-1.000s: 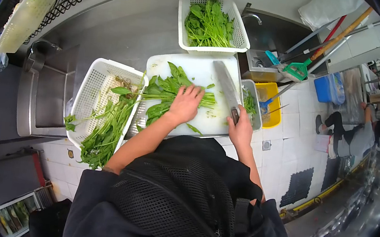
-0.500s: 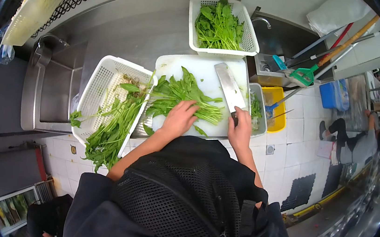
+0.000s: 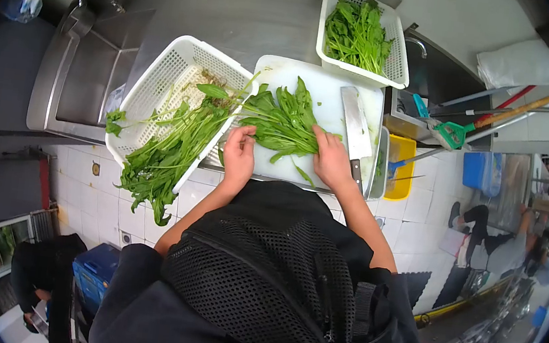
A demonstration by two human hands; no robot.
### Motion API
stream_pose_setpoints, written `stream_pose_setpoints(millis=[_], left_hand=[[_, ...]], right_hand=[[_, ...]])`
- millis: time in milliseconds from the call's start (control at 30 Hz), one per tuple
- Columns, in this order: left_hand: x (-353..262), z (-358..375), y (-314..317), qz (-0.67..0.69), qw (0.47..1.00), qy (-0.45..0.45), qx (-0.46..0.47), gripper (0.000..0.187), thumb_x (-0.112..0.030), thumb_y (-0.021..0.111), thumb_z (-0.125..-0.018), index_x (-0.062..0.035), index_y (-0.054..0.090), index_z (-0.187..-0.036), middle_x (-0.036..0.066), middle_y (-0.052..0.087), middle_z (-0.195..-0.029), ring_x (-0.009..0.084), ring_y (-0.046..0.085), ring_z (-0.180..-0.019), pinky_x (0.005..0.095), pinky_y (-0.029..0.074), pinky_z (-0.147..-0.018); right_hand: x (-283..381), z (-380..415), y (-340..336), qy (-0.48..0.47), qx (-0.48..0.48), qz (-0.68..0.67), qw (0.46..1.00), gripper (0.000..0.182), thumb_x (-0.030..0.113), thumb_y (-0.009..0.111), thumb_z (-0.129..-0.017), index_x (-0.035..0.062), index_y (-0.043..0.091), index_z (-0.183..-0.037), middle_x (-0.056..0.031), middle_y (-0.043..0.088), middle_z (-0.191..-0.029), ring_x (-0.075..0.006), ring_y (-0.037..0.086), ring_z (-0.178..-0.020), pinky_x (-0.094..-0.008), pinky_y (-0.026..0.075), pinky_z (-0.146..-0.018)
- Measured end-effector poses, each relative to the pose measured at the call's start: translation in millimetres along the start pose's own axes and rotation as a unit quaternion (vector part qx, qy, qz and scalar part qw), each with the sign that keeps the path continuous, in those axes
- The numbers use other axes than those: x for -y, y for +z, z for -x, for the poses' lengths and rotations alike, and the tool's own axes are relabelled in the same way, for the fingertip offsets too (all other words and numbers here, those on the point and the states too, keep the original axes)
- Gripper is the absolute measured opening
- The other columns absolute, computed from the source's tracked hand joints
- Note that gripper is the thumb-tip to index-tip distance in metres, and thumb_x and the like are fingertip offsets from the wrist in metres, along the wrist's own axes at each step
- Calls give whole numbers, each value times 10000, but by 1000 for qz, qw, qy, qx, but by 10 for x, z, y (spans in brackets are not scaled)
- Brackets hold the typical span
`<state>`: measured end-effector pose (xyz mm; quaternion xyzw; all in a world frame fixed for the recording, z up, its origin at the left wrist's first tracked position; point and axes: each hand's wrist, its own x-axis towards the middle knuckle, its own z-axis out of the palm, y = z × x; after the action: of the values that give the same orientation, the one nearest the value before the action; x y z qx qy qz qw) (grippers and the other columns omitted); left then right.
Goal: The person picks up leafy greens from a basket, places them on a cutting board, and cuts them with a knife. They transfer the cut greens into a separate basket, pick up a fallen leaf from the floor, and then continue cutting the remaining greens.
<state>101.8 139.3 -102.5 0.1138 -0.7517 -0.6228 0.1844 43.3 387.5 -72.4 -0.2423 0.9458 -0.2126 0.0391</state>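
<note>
A bunch of leafy greens (image 3: 283, 122) lies across the white cutting board (image 3: 286, 66), between my two hands. My right hand (image 3: 332, 161) has its fingers curled round the right end of the bunch. At the left end, my left hand (image 3: 240, 161) is open, fingers loosely bent and close to the leaves. To the right of the greens a cleaver (image 3: 355, 126) rests flat on the board, its dark handle pointing towards me, and neither hand is on it. A white perforated basket (image 3: 158, 67) on the left holds more long-stemmed greens (image 3: 171, 153), some hanging over its near edge.
Behind the board stands another white basket (image 3: 393, 77) filled with greens. A steel sink (image 3: 91, 83) is at far left. Right of the board are a yellow bin (image 3: 400, 169) and leaning long-handled tools (image 3: 518, 114). Other people are at far right and lower left.
My right hand has let go of the cleaver, which now lies on the board, and moved left onto the greens. My left hand has drawn back to the bunch's left side. The view has shifted.
</note>
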Motion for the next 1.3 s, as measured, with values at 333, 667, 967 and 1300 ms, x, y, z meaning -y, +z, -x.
stream_pose_setpoints(millis=[333, 667, 967, 1300], left_hand=[[12, -17, -180, 72, 971, -218, 68, 242, -2, 607, -934, -7, 644, -1173, 45, 669, -1013, 121, 628, -835, 265, 514, -730], [-237, -339, 236, -254, 947, 110, 162, 515, 59, 651, -798, -31, 593, -1302, 181, 583, -1291, 396, 569, -1127, 448, 477, -992], [-338, -774, 459, -237, 937, 132, 220, 605, 93, 632, -798, -45, 553, -1382, 210, 569, -1361, 418, 500, -1279, 453, 398, -1111], [-222, -721, 495, -203, 945, 65, 247, 513, 50, 674, -804, -17, 600, -1307, 209, 601, -1265, 408, 548, -1201, 451, 439, -1052]], right_hand=[[-392, -214, -196, 209, 94, -339, 913, 681, 20, 667, -822, 70, 442, -1462, -192, 702, -1072, -283, 668, -1020, -378, 503, -920], [-515, -209, -171, 264, 75, -468, 840, 584, -57, 555, -827, 41, 500, -1399, -164, 691, -911, -195, 632, -698, -328, 509, -682], [-582, -135, -382, 374, 136, -625, 672, 577, 22, 471, -896, 13, 406, -1470, -207, 705, -924, -198, 554, -571, -327, 461, -524], [-407, 184, -136, 339, 0, -506, 793, 543, 37, 631, -869, 36, 487, -1392, -209, 663, -1038, -273, 672, -867, -390, 554, -696]])
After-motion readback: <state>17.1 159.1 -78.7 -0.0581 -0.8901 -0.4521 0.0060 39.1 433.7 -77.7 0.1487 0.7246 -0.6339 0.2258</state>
